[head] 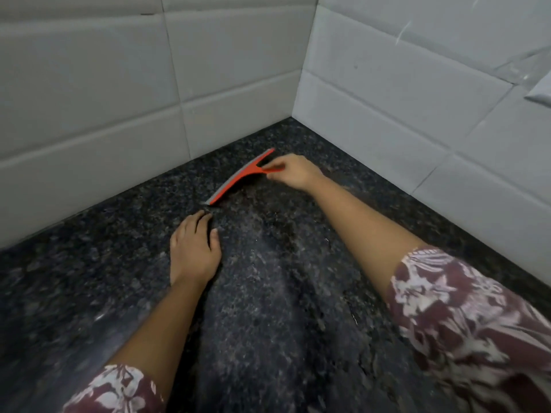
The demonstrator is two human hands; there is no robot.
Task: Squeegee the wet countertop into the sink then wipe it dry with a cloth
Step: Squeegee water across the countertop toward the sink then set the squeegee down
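One squeegee (238, 177), orange, blade on the dark countertop (283, 293) near the tiled wall corner (293, 114). Right hand (293, 171) pinches its handle. Left hand (193, 248) lies flat, fingers loosely spread, empty, just beside the blade's near end.

Tiled walls (238, 70) close the countertop (283, 293) at back and right; the squeegee (238, 177) lies across the corner, open granite nearer.
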